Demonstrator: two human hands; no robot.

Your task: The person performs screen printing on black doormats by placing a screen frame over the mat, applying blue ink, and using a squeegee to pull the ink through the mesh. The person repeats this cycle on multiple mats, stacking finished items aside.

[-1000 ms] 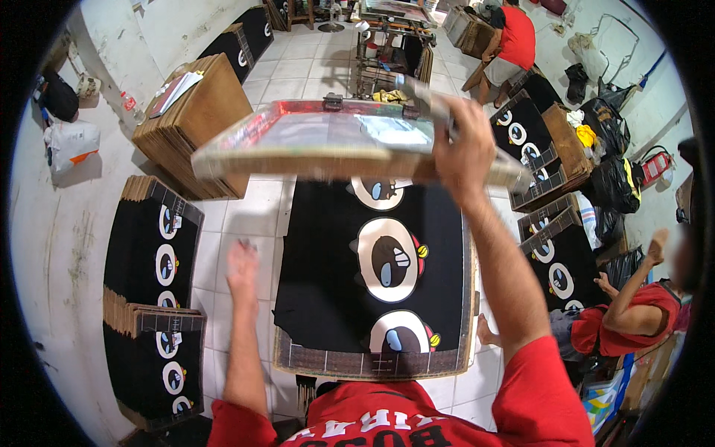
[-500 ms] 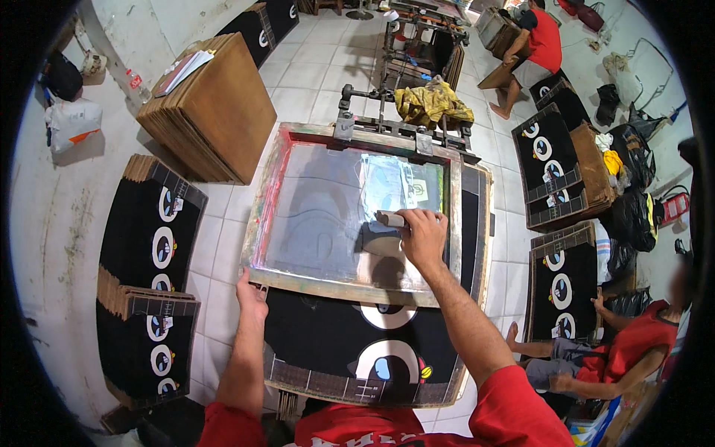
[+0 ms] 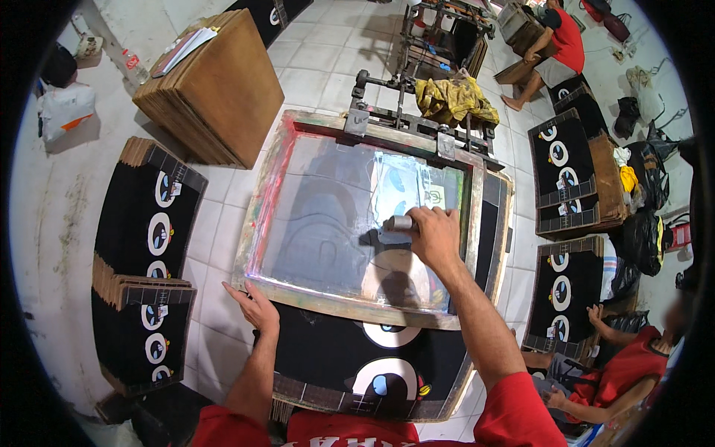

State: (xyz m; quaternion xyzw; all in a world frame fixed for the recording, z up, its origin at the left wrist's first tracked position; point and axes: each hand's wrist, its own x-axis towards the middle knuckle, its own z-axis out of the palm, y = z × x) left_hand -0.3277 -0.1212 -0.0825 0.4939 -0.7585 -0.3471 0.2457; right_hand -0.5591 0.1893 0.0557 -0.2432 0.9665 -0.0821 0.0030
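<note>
Grey, blunt-ended bar tool (image 3: 399,223), one: our right hand (image 3: 438,235) grips it over the mesh of a paint-stained, rectangular wooden screen frame (image 3: 350,305). Left hand (image 3: 258,308), one: empty, fingers spread, by the frame's near-left corner; contact we cannot tell. Beneath: black sheet (image 3: 313,328) with round white motifs. Risk, we judge: uneven pressure shifts the frame, smearing the motifs.

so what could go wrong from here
The left hand, open beside the near left corner of the frame, might nudge it, smudging the print. The grey tool in the right hand might spread the white ink unevenly. The yellow cloth draped beyond the far edge could slip onto the mesh.
</note>
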